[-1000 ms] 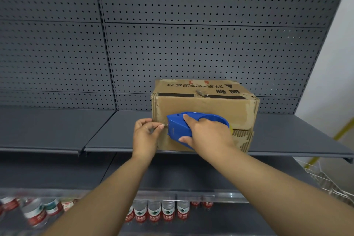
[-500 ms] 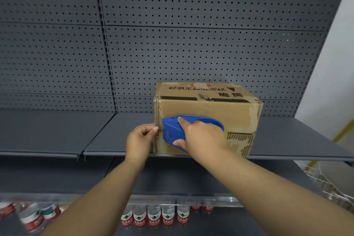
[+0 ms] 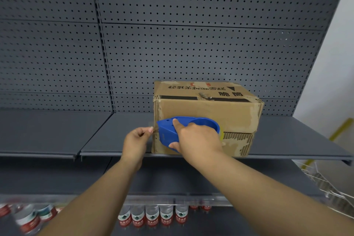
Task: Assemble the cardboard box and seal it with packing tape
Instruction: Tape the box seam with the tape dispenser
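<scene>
A worn brown cardboard box (image 3: 206, 109) with black print on top stands closed on the grey shelf (image 3: 115, 136), its front face toward me. My right hand (image 3: 195, 138) grips a blue tape dispenser (image 3: 172, 130) pressed against the box's front face near its left edge. My left hand (image 3: 136, 142) is just left of the box's front left corner, thumb and forefinger pinched on the tape end at the dispenser's nose. The tape itself is barely visible. The lower right of the front face shows torn, bare corrugation (image 3: 237, 140).
A grey pegboard wall (image 3: 191, 48) rises behind the box. On a lower shelf stand several water bottles (image 3: 153, 216) with red labels. A white wire basket (image 3: 329, 184) sits at the lower right, beside a white wall.
My left hand has slid left off the box's front face to its left corner and closed into a pinch. The dispenser has shifted slightly left along the front face. The camera has tilted.
</scene>
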A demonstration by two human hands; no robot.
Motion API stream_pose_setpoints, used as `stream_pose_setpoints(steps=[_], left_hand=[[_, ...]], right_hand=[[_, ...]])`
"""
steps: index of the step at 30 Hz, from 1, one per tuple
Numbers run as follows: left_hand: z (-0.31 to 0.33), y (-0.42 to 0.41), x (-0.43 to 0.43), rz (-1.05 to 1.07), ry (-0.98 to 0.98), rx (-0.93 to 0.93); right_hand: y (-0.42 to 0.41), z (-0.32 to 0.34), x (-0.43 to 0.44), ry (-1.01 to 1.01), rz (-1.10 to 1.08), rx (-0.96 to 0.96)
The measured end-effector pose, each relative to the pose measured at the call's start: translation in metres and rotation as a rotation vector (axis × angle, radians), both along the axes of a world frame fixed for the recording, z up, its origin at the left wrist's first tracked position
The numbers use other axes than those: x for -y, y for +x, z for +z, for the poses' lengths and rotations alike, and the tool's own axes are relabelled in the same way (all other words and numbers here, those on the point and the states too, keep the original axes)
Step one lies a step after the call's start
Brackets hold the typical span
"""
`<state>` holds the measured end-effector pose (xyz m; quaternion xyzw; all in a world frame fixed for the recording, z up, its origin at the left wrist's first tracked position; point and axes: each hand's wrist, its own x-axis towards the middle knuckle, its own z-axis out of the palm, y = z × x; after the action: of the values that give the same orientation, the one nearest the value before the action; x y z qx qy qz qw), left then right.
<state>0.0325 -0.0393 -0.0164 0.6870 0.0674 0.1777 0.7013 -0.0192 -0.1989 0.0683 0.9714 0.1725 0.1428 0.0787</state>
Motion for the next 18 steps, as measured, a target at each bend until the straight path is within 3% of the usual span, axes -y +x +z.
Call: stream_pose_setpoints(steps=[11, 18], left_hand=[[0.000, 0.000, 0.002, 0.097, 0.158, 0.020], [0.004, -0.009, 0.003, 0.076, 0.154, 0.127]], right_hand=[[0.003, -0.002, -0.004, -0.027, -0.018, -0.001], [0.009, 0.000, 0.003, 0.098, 0.002, -0.016]])
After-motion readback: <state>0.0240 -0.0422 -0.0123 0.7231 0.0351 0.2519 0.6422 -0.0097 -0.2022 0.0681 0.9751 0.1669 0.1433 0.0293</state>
